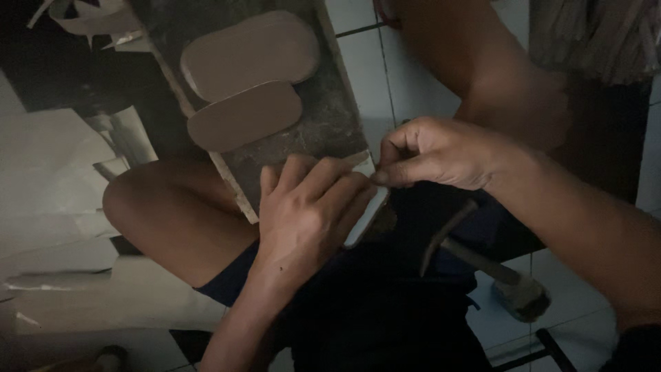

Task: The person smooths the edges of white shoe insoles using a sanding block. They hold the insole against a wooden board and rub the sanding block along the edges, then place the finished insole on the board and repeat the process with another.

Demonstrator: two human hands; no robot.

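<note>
Pale flat strip point(368, 213) lying at board's point(330, 117) near corner: L hand point(306, 213) pressing it flat, fingers spread; R hand point(430, 153) pinching its end, closed. Judged best: keeping L pressure steady. Two oval cutouts point(248, 83) lying at far edge; hammer point(482, 265) lying on floor.

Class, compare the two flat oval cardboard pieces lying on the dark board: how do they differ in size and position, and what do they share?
The upper oval piece is clearly larger and wider than the lower oval piece. The upper one lies farther from the hands; the lower one lies nearer the left hand. The upper one looks thicker at its edge, though the dim light makes that uncertain. Both are brownish, round-ended, flat and untouched on the board.
</note>
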